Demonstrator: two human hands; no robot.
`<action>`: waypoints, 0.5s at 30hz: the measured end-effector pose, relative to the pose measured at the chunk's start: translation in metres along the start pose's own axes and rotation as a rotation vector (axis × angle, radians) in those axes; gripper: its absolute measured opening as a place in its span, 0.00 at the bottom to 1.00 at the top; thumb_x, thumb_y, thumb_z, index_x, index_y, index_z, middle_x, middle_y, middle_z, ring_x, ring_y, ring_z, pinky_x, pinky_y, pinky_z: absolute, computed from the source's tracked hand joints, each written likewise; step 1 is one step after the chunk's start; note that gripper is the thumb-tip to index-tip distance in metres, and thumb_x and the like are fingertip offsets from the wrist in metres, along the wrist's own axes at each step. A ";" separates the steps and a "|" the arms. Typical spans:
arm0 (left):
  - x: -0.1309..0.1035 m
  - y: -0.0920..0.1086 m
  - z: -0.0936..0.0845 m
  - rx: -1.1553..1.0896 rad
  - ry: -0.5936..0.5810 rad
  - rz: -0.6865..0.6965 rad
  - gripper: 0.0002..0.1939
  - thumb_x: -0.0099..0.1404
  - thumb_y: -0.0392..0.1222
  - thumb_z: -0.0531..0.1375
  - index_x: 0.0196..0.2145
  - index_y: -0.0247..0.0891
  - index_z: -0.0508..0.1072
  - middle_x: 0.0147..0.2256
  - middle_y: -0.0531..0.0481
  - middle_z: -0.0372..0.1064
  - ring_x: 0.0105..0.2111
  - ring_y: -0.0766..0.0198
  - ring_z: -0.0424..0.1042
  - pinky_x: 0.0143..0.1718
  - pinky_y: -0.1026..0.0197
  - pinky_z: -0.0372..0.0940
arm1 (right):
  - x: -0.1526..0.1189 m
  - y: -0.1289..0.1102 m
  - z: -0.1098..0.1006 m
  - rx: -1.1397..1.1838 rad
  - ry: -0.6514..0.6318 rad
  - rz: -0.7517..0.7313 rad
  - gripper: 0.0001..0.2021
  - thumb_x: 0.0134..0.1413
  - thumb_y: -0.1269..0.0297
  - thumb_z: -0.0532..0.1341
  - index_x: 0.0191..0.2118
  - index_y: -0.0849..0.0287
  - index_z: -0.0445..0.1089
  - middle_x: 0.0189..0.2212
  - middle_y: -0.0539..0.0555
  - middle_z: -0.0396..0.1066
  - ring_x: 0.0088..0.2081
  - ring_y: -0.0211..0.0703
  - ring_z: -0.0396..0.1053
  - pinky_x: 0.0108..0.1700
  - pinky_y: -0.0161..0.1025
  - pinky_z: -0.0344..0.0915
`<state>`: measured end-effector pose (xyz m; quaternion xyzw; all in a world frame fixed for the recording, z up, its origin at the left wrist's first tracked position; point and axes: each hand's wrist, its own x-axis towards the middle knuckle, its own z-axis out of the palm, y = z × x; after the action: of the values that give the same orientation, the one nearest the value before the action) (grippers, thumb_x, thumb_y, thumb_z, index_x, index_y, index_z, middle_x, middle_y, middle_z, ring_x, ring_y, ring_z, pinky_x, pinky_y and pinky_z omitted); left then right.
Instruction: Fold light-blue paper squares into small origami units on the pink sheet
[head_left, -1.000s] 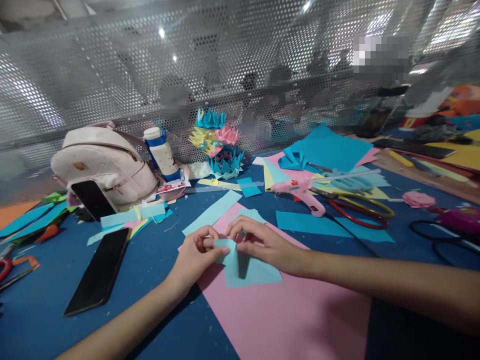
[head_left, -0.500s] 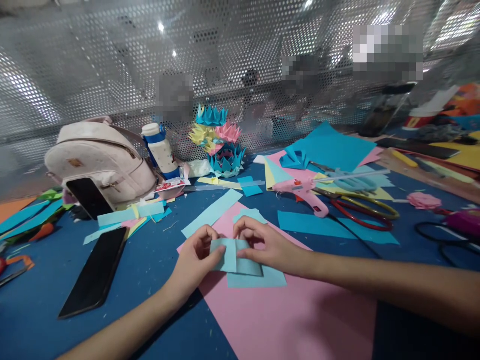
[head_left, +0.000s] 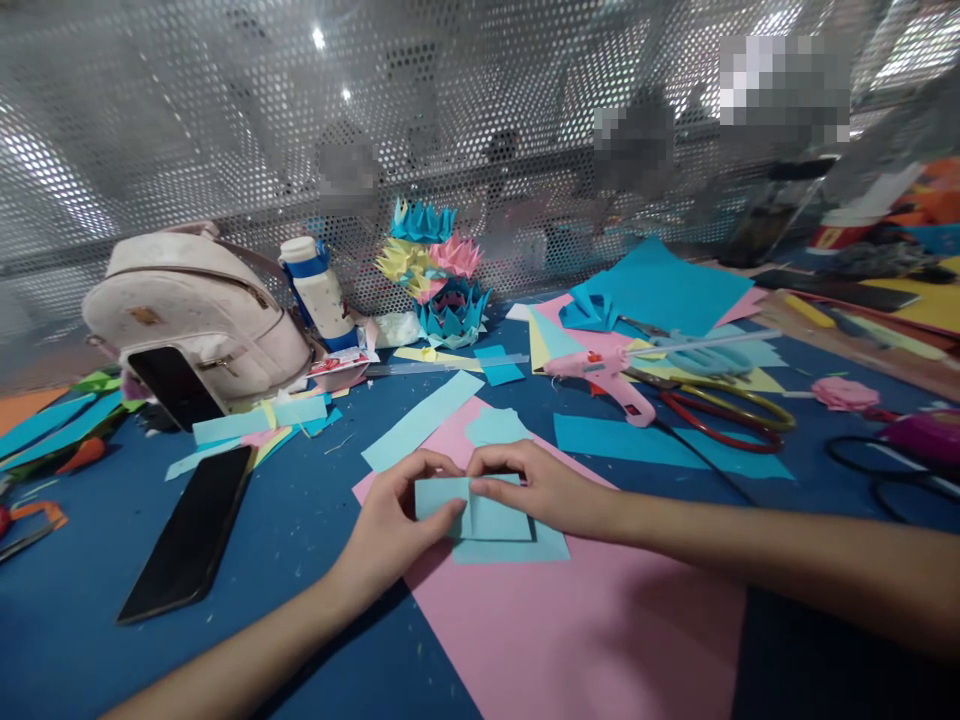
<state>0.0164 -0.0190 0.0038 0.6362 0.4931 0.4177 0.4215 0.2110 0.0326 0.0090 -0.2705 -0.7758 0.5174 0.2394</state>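
Note:
Between my two hands is a folded piece of light blue paper [head_left: 501, 518] with a vertical crease near its middle. My left hand [head_left: 401, 510] grips its left half, thumb across the front and fingers behind. My right hand [head_left: 536, 485] pinches the upper edge by the crease; some of its fingertips are hidden behind the paper. Just below the held piece lies another light blue sheet [head_left: 544, 550], partly covered. Both rest over a large pink sheet [head_left: 600, 640]. A light blue scrap [head_left: 499, 427] lies beyond my fingers.
A pink glue gun [head_left: 600, 372] and red-handled scissors [head_left: 720, 425] lie to the right. At left are a phone [head_left: 191, 535] and a pale backpack [head_left: 195, 300]. A bottle [head_left: 319, 295] and folded paper flowers [head_left: 431, 265] stand at the back, before a perforated metal screen [head_left: 480, 90].
My right thumb has moved up and left to the crease at the top edge. The paper's right half now lies flatter and faces me more. My left thumb has slid right.

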 end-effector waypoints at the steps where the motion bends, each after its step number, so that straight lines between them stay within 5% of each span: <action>1: 0.000 0.000 0.000 0.005 -0.001 0.008 0.07 0.56 0.33 0.62 0.35 0.38 0.72 0.34 0.50 0.71 0.35 0.62 0.69 0.35 0.65 0.61 | 0.000 0.000 0.000 -0.015 -0.001 -0.005 0.10 0.61 0.59 0.58 0.33 0.60 0.70 0.30 0.50 0.70 0.34 0.39 0.65 0.37 0.34 0.59; 15: 0.002 0.001 0.001 -0.060 -0.047 -0.064 0.04 0.60 0.39 0.61 0.31 0.36 0.75 0.32 0.48 0.73 0.34 0.60 0.69 0.36 0.63 0.61 | -0.001 0.003 0.002 -0.123 -0.029 -0.050 0.09 0.60 0.62 0.58 0.31 0.60 0.69 0.26 0.48 0.66 0.28 0.35 0.60 0.31 0.32 0.55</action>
<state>0.0182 -0.0169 0.0044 0.6168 0.4904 0.4035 0.4650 0.2105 0.0315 0.0052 -0.2579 -0.8159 0.4664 0.2241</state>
